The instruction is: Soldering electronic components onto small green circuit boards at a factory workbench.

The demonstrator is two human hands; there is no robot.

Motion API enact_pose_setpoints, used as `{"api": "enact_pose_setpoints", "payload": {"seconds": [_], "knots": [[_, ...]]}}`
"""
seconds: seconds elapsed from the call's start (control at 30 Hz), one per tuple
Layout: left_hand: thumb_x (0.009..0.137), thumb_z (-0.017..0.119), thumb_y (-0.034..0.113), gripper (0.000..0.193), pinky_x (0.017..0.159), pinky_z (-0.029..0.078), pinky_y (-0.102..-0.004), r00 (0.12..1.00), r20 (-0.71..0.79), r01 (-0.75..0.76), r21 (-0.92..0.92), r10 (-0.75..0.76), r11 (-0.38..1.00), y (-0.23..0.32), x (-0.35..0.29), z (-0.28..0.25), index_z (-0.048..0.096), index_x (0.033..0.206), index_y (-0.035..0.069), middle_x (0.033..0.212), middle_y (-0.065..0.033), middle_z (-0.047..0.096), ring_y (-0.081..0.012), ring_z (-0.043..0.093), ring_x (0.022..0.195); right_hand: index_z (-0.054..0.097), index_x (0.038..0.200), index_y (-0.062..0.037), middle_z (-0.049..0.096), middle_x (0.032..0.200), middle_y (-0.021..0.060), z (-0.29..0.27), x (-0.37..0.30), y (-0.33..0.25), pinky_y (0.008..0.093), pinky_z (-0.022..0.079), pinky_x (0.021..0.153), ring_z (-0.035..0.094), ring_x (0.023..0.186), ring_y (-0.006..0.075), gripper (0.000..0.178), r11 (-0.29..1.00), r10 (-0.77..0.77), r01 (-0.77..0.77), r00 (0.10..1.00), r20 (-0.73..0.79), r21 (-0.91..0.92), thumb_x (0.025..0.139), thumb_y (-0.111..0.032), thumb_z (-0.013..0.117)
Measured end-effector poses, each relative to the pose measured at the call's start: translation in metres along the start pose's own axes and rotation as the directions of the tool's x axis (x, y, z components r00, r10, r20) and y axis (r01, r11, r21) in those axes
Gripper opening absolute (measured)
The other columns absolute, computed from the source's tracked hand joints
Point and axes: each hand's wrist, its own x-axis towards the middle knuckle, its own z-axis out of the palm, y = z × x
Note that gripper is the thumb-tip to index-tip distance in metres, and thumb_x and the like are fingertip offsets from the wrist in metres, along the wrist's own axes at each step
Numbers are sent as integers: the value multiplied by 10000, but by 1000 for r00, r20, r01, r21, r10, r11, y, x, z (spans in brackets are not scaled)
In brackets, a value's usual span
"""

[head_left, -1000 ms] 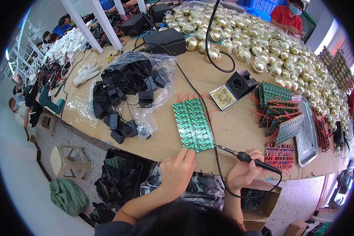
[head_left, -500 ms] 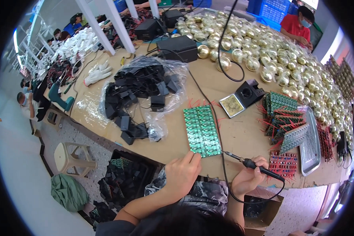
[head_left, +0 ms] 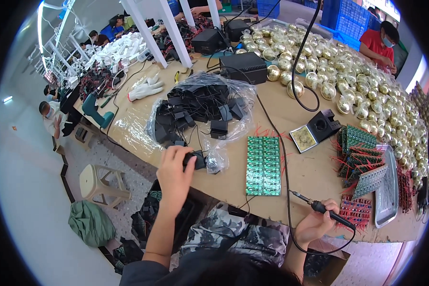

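My left hand (head_left: 174, 172) reaches out to the left and closes on a small black box-shaped part (head_left: 197, 161) at the near edge of a clear bag of black parts (head_left: 200, 110). A green panel of circuit boards (head_left: 263, 165) lies flat on the brown table (head_left: 314, 176), to the right of that hand. My right hand (head_left: 316, 222) rests at the table's near edge and grips a soldering iron (head_left: 319, 209), tip pointing left toward the panel. The iron's black cable (head_left: 285, 157) runs up across the table.
A black soldering stand with sponge (head_left: 315, 131) sits right of the panel. Stacks of green and red boards (head_left: 360, 148) and a metal tray (head_left: 387, 190) lie at the right. Many gold spheres (head_left: 348, 71) cover the far table. White gloves (head_left: 145, 88), a plastic stool (head_left: 100, 183), and other people surround.
My left hand left the near end of the green panel and moved left to grip a black part by the bag. My right hand keeps holding the iron.
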Motion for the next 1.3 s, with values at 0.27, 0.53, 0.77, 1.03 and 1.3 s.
{"api": "enact_pose_setpoints", "payload": {"seconds": [0.27, 0.53, 0.77, 1.03, 1.3], "knots": [[896, 721, 298, 270, 609, 504, -386, 870, 105, 476, 77, -482, 876, -4, -8, 12, 687, 835, 37, 667, -86, 674, -275, 663, 614, 493, 940, -38, 410, 902, 64, -1, 1, 1, 279, 413, 718, 426, 824, 161, 172, 1000, -8, 8, 1000, 2, 5, 871, -171, 579], [941, 676, 138, 163, 697, 481, -285, 892, -20, 414, -365, -452, 834, 7, -9, 19, 608, 870, 8, 797, -66, 662, -136, 618, 730, 508, 960, -25, 425, 917, 75, -1, 0, -2, 299, 445, 728, 435, 820, 158, 148, 999, 20, -20, 1000, 19, 30, 863, -126, 555], [1048, 485, 76, 82, 622, 504, -300, 905, -277, -5, -767, -324, 642, 36, -1, 2, 453, 1010, 10, 880, -90, 579, -131, 551, 638, 492, 903, -30, 430, 920, 89, 5, 3, -5, 295, 404, 717, 423, 810, 168, 172, 998, 58, -58, 998, -33, 6, 815, -168, 547], [981, 608, 43, 42, 556, 428, -175, 527, 850, 834, -516, -8, 196, 115, -64, 1, 628, 1011, 22, 848, 12, 611, -41, 546, 653, 490, 919, -28, 395, 890, 67, 0, 6, -3, 289, 397, 694, 400, 777, 153, 154, 996, 81, -81, 997, 7, 37, 843, -143, 559], [882, 717, -5, 71, 654, 538, -221, 785, 610, 542, -590, -109, 599, 123, -80, 39, 657, 853, -32, 805, -46, 667, -87, 661, 715, 493, 867, -25, 424, 875, 87, 0, 0, -1, 283, 369, 706, 421, 786, 176, 176, 993, 8, 12, 987, 161, -120, 819, -171, 579]]}}
